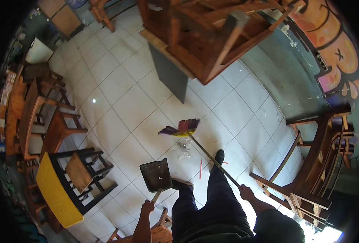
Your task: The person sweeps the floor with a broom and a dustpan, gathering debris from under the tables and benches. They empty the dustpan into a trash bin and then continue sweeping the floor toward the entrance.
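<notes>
My right hand [246, 192] is closed round the upper end of a long broom handle [212, 158]. The broom's red and purple bristles [187, 125] rest on the white tiled floor, just beyond a small pile of debris [184, 148]. In my left hand [147, 207] is the handle of a dark dustpan [155, 175], which is held left of the pile, near my left foot. A small pale scrap [160, 178] lies inside the pan. Two thin red sticks, one of them [200, 169] right of the pile, lie near my right foot.
Stacked wooden furniture [212, 52] with a grey panel [167, 71] stands ahead. On the left are a yellow-topped table [58, 192], a small stool [80, 172] and more wooden tables. A wooden bench [309, 174] stands at the right, by the painted wall [329, 36].
</notes>
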Available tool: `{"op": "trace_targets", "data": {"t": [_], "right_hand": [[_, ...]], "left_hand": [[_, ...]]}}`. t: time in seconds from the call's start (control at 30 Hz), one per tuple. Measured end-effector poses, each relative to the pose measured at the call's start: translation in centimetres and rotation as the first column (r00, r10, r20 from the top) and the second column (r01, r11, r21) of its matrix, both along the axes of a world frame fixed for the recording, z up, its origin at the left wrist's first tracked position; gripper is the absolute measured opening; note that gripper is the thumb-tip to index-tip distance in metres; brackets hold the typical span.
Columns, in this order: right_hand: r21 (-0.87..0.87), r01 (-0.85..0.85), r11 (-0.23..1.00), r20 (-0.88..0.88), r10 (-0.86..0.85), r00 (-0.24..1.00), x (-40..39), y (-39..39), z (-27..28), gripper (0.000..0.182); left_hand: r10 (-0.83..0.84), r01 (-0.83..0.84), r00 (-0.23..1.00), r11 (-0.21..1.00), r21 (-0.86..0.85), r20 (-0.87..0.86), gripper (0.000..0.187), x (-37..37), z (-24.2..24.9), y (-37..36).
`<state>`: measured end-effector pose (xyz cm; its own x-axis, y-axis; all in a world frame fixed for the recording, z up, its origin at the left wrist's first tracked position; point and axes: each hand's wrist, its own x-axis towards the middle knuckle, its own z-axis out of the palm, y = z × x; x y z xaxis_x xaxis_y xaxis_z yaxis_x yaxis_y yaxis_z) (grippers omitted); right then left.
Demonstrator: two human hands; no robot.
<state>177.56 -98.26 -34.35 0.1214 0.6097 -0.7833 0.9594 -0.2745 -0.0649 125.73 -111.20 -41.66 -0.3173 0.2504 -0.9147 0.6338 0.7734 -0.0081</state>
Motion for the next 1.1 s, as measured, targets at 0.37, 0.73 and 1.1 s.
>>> {"op": "trace_targets", "data": {"t": [0.37,0.73,1.1], "right_hand": [[0.347,0.155,0.925,-0.093,-0.130,0.987,12.8,17.6,-16.4,0.029],[0.362,0.295,0.884,-0.226,-0.224,0.948,7.0,55.4,-17.6,0.030],[0.125,-0.262,0.957,-0.055,0.271,0.961,20.3,43.6,-36.2,0.029]], "left_hand": [[-0.338,0.335,0.941,0.936,0.110,0.018,0.046,12.7,-1.3,12.5],[0.065,-0.078,0.979,0.995,0.059,0.191,0.033,27.8,10.1,29.7],[-0.001,-0.010,0.981,0.998,0.059,0.195,0.044,32.0,9.7,31.3]]}}
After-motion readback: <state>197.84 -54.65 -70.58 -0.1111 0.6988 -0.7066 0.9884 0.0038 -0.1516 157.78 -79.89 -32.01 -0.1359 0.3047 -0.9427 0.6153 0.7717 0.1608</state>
